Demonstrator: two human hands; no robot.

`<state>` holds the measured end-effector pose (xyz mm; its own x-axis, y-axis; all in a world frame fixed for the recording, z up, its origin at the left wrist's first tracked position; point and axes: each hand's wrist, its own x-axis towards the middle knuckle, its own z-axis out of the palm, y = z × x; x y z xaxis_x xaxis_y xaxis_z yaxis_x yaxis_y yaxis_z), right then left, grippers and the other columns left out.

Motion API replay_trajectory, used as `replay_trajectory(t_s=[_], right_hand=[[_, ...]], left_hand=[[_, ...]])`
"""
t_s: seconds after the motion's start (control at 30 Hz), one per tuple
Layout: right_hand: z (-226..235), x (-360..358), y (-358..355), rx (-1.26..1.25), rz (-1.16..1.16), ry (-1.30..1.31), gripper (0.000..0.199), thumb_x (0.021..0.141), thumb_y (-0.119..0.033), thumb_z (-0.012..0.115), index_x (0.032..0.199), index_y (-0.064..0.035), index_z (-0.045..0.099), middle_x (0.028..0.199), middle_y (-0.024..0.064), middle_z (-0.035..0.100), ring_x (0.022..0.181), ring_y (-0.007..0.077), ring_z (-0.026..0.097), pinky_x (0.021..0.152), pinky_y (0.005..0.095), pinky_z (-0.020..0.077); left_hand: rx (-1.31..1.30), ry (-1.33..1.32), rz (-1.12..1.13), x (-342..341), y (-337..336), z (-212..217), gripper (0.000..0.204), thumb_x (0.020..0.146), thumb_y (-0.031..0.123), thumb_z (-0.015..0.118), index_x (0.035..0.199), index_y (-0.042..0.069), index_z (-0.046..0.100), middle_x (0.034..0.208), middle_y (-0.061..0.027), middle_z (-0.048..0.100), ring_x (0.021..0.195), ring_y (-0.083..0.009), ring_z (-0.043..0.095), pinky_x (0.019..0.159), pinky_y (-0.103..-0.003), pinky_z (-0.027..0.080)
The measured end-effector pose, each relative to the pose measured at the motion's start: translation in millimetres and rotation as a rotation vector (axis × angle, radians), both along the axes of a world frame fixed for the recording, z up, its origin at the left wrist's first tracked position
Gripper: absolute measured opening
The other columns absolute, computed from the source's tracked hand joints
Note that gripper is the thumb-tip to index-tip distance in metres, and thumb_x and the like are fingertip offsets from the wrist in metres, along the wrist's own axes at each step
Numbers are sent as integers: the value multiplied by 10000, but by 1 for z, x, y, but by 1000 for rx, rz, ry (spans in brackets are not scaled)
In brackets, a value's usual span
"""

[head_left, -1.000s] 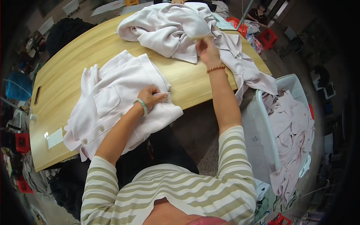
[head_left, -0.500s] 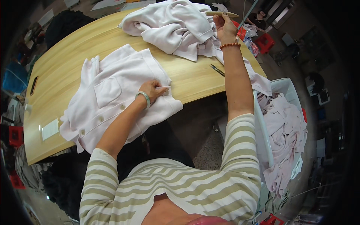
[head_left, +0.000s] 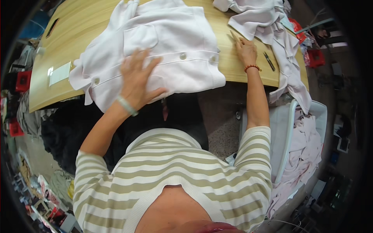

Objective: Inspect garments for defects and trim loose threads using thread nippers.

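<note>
Pale pink, the buttoned cardigan (head_left: pixel 155 54) lies spread on the wooden worktop (head_left: pixel 241 66), pinned flat near its front edge by the open, splayed left hand (head_left: pixel 138 83), while the right hand (head_left: pixel 245 48) rests by a heap of garments (head_left: pixel 264 19), fingers closed on a thin wooden stick (head_left: pixel 234 36).

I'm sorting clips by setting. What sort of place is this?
Probably a garment workshop: a pale cardigan spread on a long wooden table, more clothes heaped in a white bin, and small snips lying ready.
</note>
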<state>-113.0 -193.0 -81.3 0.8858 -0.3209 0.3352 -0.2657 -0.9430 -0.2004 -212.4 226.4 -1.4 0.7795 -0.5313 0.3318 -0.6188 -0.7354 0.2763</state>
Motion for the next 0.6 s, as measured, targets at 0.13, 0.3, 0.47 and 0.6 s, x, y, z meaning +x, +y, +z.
replay_trajectory(t_s=[0.13,0.3,0.47,0.6], right_hand=[[-6,-13,7,11,-1,-127,346,820,-294,613,1139,-161,637,1143,103,569,1079,310,498,918,429,407],[-23,-24,20,39,31,-200,289,827,-243,622,1099,-147,633,1109,73,550,1060,290,487,904,426,388],[-18,-25,27,53,102,-233,278,823,-220,627,1086,-133,633,1097,63,559,1060,283,485,906,419,386],[-24,-30,26,54,143,-259,275,818,-188,622,1084,-115,635,1069,78,578,1029,293,503,894,412,398]], left_hand=[[219,14,313,-5,90,-14,1195,434,399,874,1448,194,274,1480,-223,196,1356,-423,196,1061,-586,167],[214,64,360,17,104,-27,1243,410,249,897,1453,157,228,1420,-251,270,1249,-430,345,1007,-477,331],[167,346,177,34,123,-16,798,532,151,819,1244,77,467,1114,-203,542,972,-369,563,817,-401,476],[117,457,115,45,115,-2,358,632,100,700,966,25,593,864,-181,628,857,-367,608,765,-405,481]])
